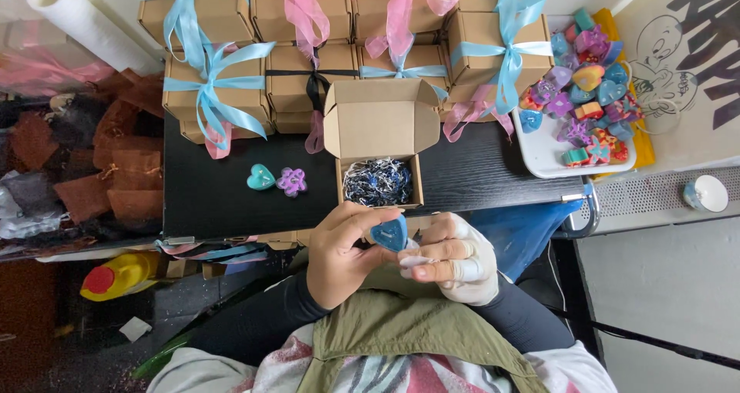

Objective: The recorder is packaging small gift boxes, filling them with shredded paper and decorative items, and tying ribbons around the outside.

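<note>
Blue heart (389, 233) — pinched before open box (378, 142).

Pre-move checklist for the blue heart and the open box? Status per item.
1. Blue heart piece held in left hand: ok.
2. Right hand at the piece's edge with a small white scrap; what it does there: cannot tell.
3. Small open box has flaps up: ok.
4. Shredded paper filling in the box: ok.
5. Teal heart and purple flower piece lie apart from the box on the black table: ok.
6. Piece's surface finish: cannot tell.
</note>
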